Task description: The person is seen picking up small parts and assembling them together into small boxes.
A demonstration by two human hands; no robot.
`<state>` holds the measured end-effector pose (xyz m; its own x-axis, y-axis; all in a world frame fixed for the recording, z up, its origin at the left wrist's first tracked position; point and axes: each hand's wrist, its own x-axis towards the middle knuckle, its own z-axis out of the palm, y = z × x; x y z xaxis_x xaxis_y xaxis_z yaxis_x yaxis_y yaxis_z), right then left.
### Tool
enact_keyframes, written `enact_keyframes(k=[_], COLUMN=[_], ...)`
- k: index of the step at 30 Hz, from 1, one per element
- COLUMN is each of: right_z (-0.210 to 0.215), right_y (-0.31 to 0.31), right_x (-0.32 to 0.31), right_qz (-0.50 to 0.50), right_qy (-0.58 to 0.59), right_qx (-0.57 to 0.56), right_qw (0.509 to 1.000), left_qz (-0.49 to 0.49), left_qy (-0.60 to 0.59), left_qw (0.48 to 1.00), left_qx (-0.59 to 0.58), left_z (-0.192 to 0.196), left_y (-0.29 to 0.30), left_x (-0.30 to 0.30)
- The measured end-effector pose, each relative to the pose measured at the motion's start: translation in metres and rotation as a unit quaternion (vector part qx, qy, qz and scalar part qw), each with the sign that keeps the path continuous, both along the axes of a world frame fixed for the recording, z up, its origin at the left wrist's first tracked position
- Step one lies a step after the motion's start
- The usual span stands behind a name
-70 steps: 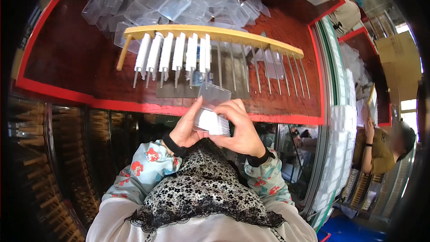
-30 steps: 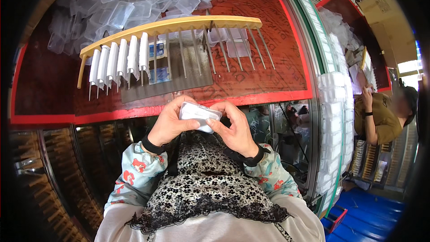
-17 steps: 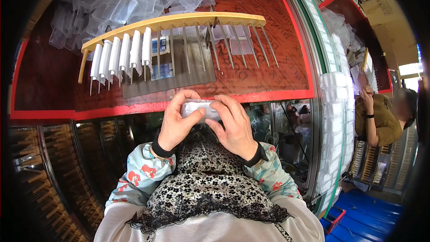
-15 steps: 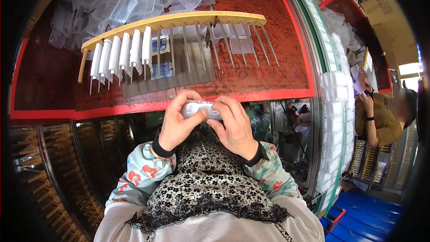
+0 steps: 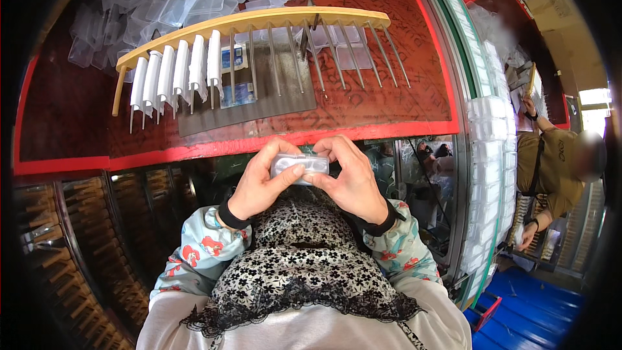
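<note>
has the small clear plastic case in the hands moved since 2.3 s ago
Yes: the small clear plastic case now sits nearer the body, below the table's red edge, turned flat between both hands.

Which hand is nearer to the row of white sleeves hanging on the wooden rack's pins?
Left. The left hand sits almost straight below the white sleeves; the right hand is farther off to their right. Both grip the small clear packet.

- The small clear plastic case [image 5: 299, 166] you hold is flat and rectangular, with pale contents showing through.
- It lies level, long side left to right, pinched at both ends, close before your chest, below the red-edged surface [image 5: 272, 142].
</note>
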<state>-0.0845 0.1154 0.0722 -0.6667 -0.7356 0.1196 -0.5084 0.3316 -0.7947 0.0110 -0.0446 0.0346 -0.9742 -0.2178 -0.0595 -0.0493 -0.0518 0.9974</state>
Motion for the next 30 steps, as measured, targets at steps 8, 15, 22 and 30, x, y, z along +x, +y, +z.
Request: enact_keyframes(k=[8, 15, 22, 30], right_z=[-0.012, -0.002, 0.017, -0.002], right_y=[0.017, 0.05, 0.182, 0.291], right_x=[-0.002, 0.004, -0.057, -0.159], right_qz=[0.042, -0.109, -0.362, -0.433], right_qy=[-0.174, 0.215, 0.264, 0.448], right_qx=[-0.066, 0.006, 0.042, 0.336], right_qw=[0.982, 0.97, 0.893, 0.706], left_qz=[0.047, -0.24, -0.212, -0.202], left_qy=[0.043, -0.152, -0.04, -0.094], left_qw=[0.995, 0.795, 0.923, 0.933], left_qx=[-0.079, 0.536, 0.32, 0.283], left_z=[-0.004, -0.011, 0.008, -0.015], left_y=[0.01, 0.021, 0.118, 0.094], left_x=[-0.008, -0.058, -0.094, -0.09])
